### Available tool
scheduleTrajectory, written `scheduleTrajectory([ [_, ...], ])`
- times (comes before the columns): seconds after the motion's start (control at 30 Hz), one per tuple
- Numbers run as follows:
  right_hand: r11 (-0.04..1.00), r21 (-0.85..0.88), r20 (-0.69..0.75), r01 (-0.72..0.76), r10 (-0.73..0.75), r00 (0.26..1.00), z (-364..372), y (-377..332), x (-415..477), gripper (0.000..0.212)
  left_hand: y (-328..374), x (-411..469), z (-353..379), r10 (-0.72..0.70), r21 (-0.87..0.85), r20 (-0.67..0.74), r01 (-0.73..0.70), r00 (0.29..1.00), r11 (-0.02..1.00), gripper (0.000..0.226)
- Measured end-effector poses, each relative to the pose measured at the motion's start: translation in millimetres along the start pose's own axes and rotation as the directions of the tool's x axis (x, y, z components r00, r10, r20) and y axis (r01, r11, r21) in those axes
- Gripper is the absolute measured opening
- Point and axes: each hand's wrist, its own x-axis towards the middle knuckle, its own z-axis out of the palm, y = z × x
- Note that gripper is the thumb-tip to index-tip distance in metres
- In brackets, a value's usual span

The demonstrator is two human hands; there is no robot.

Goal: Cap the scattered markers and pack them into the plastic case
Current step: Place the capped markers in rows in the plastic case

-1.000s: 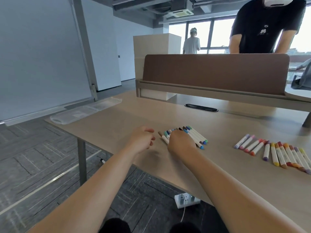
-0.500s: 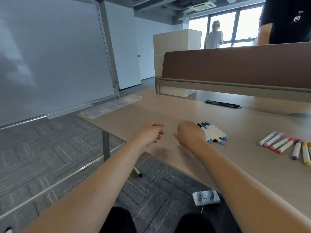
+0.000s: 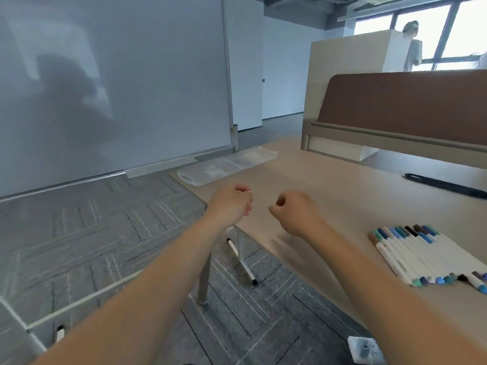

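Far left corner of the table (image 3: pixel 329 185): the plastic case (image 3: pixel 210 171), clear and lying flat, with its long axis along the table's left edge, running from near-left to far-right. It looks opened out in two halves, but blur makes that hard to confirm. Left hand (image 3: pixel 232 204) hovers over the near-left table edge, clenched loosely, fingers curled in, with nothing showing in it. The case is straight ahead of it and a touch left, apart from it, so the left hand is the nearer one to the case. On the floor under the table edge lies what looks like a stray marker (image 3: pixel 241 262). Right hand (image 3: pixel 295 213) is beside the left, apart from it, above the tabletop and also a loose fist, with nothing visible inside. To its right, well apart, is the row of markers (image 3: pixel 421 256), side by side and touching, near the front edge. They are capped as far as I can tell, with long axes running far-left to near-right. Right hand is nearer the markers. Judgement: the next move is a reach, either left-forward to the case or right to the row.
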Motion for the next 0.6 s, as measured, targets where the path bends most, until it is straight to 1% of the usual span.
scheduleTrajectory([
  [0.1, 0.999, 0.046, 0.013, 0.023, -0.023, 1.0, 29.9, -20.3, 43.6, 0.02, -16.2, 41.9, -26.5, 0.01, 0.051, -0.073, -0.006, 0.997, 0.999, 0.009],
  [0.27, 0.994, 0.093, 0.013, 0.055, -0.056, 0.998, 73.7, -36.2, 127.8, 0.015, -43.6, 122.2, -50.5, 0.057, 0.18, -0.122, -0.035, 0.991, 0.983, 0.005],
  [0.3, 0.994, 0.091, 0.013, 0.052, -0.053, 0.999, 80.7, -35.6, 146.8, 0.015, -49.6, 140.5, -51.5, 0.07, 0.223, -0.126, -0.04, 0.99, 0.974, 0.009],
  [0.4, 0.998, 0.045, 0.008, 0.038, -0.039, 0.999, 96.7, -30.7, 200.0, 0.02, -61.5, 186.2, -50.2, 0.106, 0.329, -0.132, -0.058, 0.986, 0.943, 0.026],
  [0.5, 1.0, 0.014, 0.015, 0.025, -0.025, 1.0, 106.9, -23.1, 243.5, 0.036, -68.7, 221.9, -41.7, 0.122, 0.363, -0.126, -0.068, 0.985, 0.929, 0.029],
  [0.6, 0.997, -0.053, 0.054, 0.049, -0.046, 0.997, 118.2, -17.5, 278.3, 0.042, -78.1, 246.5, -32.9, 0.124, 0.387, -0.119, -0.069, 0.985, 0.919, 0.028],
])
